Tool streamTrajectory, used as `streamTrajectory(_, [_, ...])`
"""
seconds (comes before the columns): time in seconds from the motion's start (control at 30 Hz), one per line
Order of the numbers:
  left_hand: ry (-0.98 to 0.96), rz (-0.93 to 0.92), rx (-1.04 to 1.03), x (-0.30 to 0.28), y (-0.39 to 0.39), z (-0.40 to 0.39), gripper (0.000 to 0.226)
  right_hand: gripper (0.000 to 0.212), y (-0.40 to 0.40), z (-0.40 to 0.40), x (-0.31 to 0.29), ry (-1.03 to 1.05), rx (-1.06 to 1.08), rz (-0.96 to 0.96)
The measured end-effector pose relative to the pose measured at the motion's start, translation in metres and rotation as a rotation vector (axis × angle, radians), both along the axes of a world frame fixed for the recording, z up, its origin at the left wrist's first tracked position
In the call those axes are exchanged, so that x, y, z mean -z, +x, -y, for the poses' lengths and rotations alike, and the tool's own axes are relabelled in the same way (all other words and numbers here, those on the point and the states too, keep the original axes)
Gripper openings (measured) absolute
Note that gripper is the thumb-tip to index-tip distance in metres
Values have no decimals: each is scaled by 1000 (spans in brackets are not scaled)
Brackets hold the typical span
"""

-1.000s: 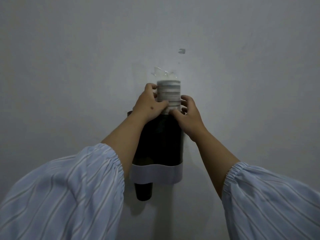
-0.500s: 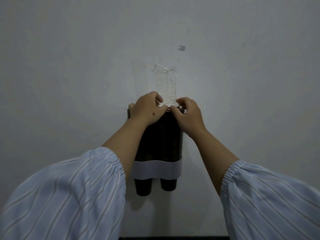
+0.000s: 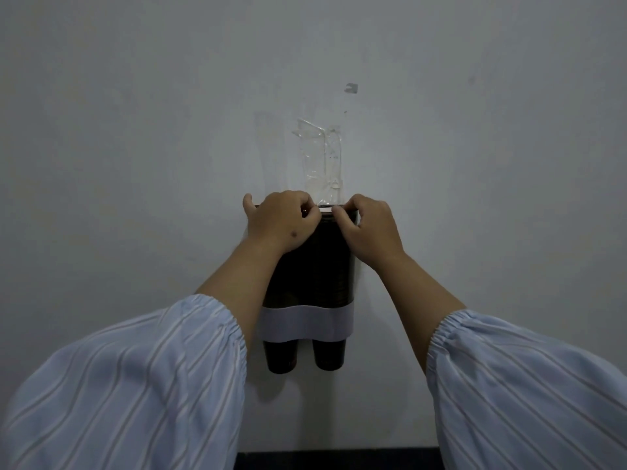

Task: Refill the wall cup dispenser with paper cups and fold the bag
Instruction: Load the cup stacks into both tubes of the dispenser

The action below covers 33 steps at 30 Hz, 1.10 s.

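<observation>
A dark two-tube cup dispenser (image 3: 315,269) with a white band near its bottom hangs on the wall. Two dark paper cups (image 3: 282,355) poke out below, left and right (image 3: 328,353). A clear plastic bag (image 3: 320,161) stands up empty above the right tube's mouth. My left hand (image 3: 281,220) and my right hand (image 3: 368,227) rest on the dispenser's top rim, fingertips pinching the bag's lower end by the white rim of the topmost cup (image 3: 325,209). The rest of the stack is inside the tube.
A plain pale wall (image 3: 135,130) fills the view, with a small mark (image 3: 351,88) above the dispenser. A dark strip (image 3: 339,461) runs along the bottom edge. My striped sleeves cover the lower corners.
The white cup stack has slid down into the right tube, and a second cup now shows below. My hands came down to the rim. The bag is left standing empty.
</observation>
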<state>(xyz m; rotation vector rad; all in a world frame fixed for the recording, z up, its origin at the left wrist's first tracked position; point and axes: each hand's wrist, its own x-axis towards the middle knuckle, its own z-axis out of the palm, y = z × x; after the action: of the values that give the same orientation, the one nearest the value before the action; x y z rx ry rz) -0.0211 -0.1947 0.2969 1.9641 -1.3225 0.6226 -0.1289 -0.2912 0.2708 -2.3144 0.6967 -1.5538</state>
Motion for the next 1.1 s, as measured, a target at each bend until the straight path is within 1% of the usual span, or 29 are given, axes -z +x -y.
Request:
streamTrajectory(0.13, [39,45,-26,-1,-1,0,28,37,-2,-3,-2,-71,63,-97])
streamTrajectory(0.23, [100,97,-46,0,-2,3,30,38,-5,-6,-4,-125,162,-195])
streamTrajectory(0.33, [119,130,-57,0,-2,4,33,36,-7,-9,-7,-170,231,-274])
streamTrajectory(0.47, [146,162,-44,-1,-2,3,34,30,-8,-9,-12,-190,273,-370])
streamTrajectory(0.53, [139,183,-32,2,-2,2,30,29,-9,-9,-14,-192,288,-433])
streamTrajectory(0.67, [60,183,-6,9,0,1,21,28,-9,-9,-18,-194,299,-537])
streamTrajectory(0.83, [101,174,-8,6,3,2,18,34,-10,-10,-22,-192,292,-599])
streamTrajectory(1.1, [174,154,-35,-1,1,4,23,23,-12,-11,-24,-131,236,-614])
